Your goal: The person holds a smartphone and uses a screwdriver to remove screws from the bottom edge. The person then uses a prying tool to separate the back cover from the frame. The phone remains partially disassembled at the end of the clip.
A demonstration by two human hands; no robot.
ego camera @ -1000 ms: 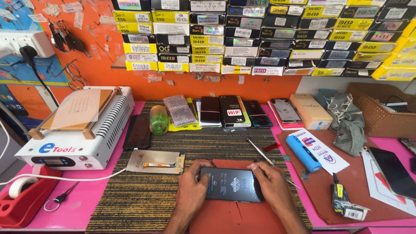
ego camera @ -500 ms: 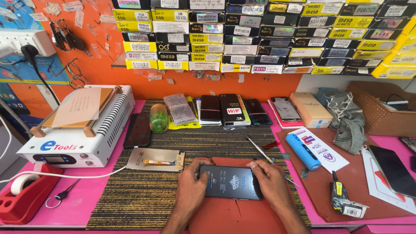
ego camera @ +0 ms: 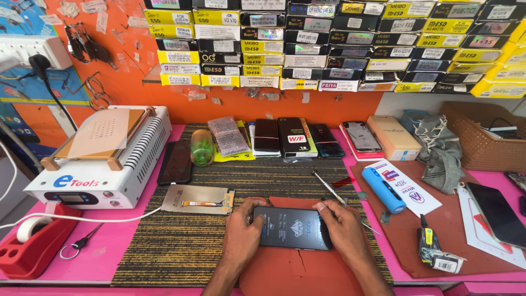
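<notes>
1. Black phone lies flat on the red mat at the near bench edge.
2. Left hand and right hand clamp its two ends, apparently pressing the screen down.
3. Next likely calls for even pressure along the edges.
4. Beyond lie a screwdriver and a flex panel.

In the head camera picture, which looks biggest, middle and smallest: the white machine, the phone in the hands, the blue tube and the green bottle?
1. White machine, by far the biggest.
2. Phone, held by the left hand and right hand.
3. Blue tube.
4. Green bottle.
The tube and bottle look close in size, and the bottle lies farther away, so that order is unsure.
</notes>
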